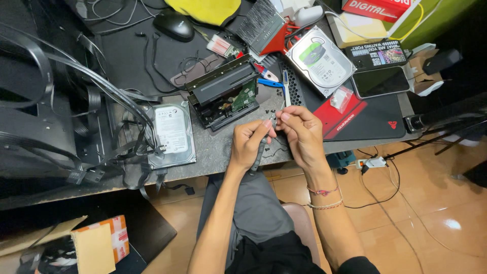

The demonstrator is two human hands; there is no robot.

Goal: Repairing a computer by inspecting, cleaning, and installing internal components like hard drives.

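**Head view: both hands on a screwdriver at the desk edge**

Head view looks down on a grey desk (223,152) crowded with hardware. Largest item is the dark computer case (35,122) at left, flat black cables (101,91) spilling off it across a hard drive (172,134) lying label up. Centre desk: black drive cage (223,94), tilted, green circuit board showing inside. Behind it a second hard drive (319,61), also label up, a wide brush (264,25) with a red handle, a black mouse (174,25). Right side: black and red mat (365,119), dark phone (380,81) on it, small clear bag (341,98) just beside. Blue-handled tool (269,82) lies between cage and mat.

Left hand (247,144) is closed around a grey-handled screwdriver (259,152), handle pointing down toward the person's lap, tip up. Right hand (303,134) has fingers curled, thumb and forefinger pinched at the tip end of the screwdriver; whatever sits between them is too small to tell. Hands nearly touching, held over the front desk edge, just in front of the cage. Two thread bracelets (324,198) on the right wrist
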